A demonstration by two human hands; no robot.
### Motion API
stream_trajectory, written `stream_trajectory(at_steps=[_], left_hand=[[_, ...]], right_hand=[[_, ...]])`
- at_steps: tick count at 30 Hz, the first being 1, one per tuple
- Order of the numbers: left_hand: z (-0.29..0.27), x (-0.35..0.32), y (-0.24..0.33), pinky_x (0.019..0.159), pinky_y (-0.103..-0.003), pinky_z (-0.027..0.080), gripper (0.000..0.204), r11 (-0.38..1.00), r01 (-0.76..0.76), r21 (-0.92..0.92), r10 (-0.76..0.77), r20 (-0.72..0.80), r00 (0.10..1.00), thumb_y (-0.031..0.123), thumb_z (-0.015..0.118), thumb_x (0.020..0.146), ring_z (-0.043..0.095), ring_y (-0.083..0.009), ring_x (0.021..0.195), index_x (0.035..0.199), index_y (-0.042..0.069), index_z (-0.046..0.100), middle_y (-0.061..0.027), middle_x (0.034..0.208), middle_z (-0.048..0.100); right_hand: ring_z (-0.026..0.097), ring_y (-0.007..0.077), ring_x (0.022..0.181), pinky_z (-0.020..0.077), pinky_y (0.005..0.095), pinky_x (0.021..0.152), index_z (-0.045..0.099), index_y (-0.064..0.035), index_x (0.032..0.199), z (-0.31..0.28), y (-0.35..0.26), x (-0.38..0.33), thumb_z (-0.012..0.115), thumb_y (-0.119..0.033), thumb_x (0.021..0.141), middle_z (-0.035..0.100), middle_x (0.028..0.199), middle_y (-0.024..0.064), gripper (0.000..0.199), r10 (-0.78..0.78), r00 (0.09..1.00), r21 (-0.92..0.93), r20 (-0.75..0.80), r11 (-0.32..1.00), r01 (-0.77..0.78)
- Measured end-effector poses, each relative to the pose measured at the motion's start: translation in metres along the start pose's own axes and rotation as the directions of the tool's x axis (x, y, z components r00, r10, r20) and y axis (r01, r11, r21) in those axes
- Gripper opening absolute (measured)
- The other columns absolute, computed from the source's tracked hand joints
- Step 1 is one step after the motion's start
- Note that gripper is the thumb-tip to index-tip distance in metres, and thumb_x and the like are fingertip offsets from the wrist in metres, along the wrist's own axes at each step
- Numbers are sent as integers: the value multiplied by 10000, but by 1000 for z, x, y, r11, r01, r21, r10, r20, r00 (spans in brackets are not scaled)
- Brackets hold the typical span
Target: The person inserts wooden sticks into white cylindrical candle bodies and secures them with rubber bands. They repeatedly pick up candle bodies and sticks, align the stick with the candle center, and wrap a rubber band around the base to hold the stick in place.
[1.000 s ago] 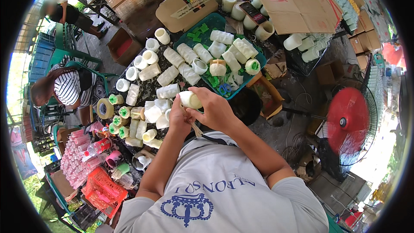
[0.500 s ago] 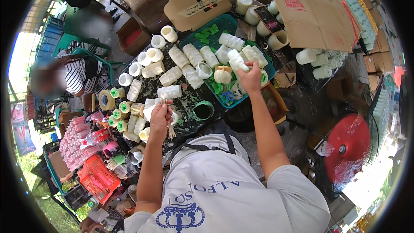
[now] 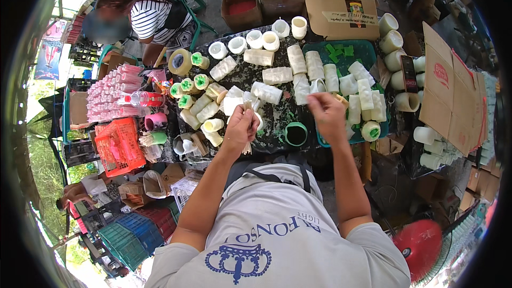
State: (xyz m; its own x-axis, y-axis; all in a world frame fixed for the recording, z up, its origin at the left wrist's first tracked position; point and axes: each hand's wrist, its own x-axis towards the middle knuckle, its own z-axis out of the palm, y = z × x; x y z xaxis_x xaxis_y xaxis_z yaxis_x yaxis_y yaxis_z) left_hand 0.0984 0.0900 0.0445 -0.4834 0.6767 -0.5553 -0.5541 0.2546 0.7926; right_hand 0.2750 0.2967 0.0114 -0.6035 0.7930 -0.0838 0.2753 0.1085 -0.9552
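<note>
My left hand (image 3: pixel 241 128) is closed around a small bundle of thin pale sticks (image 3: pixel 248 102) and hovers above the dark table (image 3: pixel 277 114). My right hand (image 3: pixel 325 111) hangs at the near left edge of a teal tray (image 3: pixel 368 53) with its fingers curled together. Whether it pinches anything is too small to tell. Several white lidded cups (image 3: pixel 365 93) lie in rows in the tray. More white cups (image 3: pixel 266 92) lie scattered on the table between and beyond my hands.
A green tape ring (image 3: pixel 296 133) lies between my hands and a tan tape roll (image 3: pixel 180 61) sits at far left. Left are green-capped cups (image 3: pixel 188 85), pink tubes (image 3: pixel 109 96) and an orange basket (image 3: pixel 120 146). Cardboard (image 3: pixel 453 90) stands right. A person in stripes (image 3: pixel 154 18) sits beyond; a red fan (image 3: pixel 421 245) stands near right.
Both hands first held one white cup together. My right hand then carried it to the teal tray and has now drawn back without it. The left hand keeps the sticks.
</note>
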Motion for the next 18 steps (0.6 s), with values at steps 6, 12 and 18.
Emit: stream_trajectory(at_steps=[6,12,18], left_hand=[[-6,-10,2,497,-196,297,217,1000,4,0,-4,30,1000,351,488,1158,373,-37,563,1194,137,506,36,797,525],[-53,-15,-10,475,-188,267,170,984,0,176,-2,9,1000,321,545,1140,350,-10,553,1187,159,556,103,730,409],[-125,-49,-26,453,-192,243,177,990,53,132,-44,-73,996,285,625,1106,327,0,520,1165,118,611,103,694,395]], right_hand=[[702,107,770,548,281,709,781,40,1067,116,-42,-24,752,-178,1005,786,866,87,229,104,930,483,354,831,-276],[688,122,771,548,303,720,770,23,1059,130,-37,-42,766,-186,987,779,902,72,221,24,948,439,318,883,-170],[751,295,843,581,408,801,758,-4,1042,32,91,-63,747,-215,948,780,924,157,232,137,907,-65,-399,982,-177]])
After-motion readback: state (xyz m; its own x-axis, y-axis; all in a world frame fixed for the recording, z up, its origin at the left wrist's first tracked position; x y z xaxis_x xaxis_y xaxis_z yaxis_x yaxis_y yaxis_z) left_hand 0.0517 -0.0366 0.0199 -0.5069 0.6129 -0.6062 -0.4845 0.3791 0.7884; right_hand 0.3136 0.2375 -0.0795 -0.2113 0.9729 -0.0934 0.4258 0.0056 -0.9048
